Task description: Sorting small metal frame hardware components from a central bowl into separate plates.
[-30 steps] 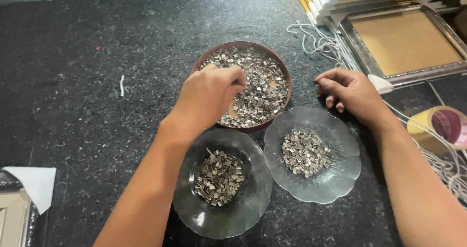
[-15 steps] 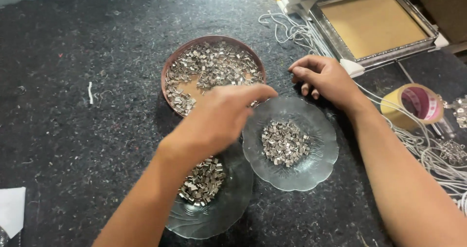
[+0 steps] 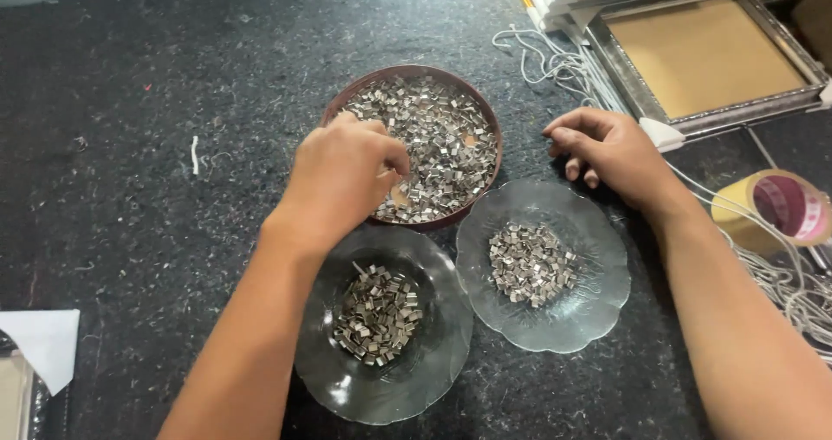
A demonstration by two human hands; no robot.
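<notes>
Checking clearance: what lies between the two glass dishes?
Nothing; head view shows the left glass dish and right glass dish nearly rim to rim, a sliver of dark mat between.

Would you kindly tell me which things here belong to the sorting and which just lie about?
In use: left hand, brown bowl, small metal pieces, two glass dishes.
Lying about: right hand, tape roll, picture frame, white cords.
</notes>
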